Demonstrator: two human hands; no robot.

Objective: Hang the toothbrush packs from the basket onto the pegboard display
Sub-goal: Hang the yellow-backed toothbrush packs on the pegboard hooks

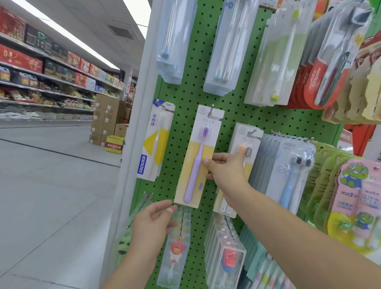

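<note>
A white and yellow pack with a purple toothbrush [196, 164] hangs on a metal hook [212, 108] of the green pegboard [236, 111]. My right hand [224, 170] pinches the pack's right edge at mid height. My left hand [152, 223] is below, its fingertips at the pack's bottom left corner, fingers loosely bent. The basket is out of view.
Other packs hang around: a white, blue and yellow one [156, 141] to the left, an orange and grey pair [240, 165] to the right, clear cartoon packs [175, 249] below, Colgate packs [326, 69] upper right. Stacked cartons [106, 122] stand in the aisle at left.
</note>
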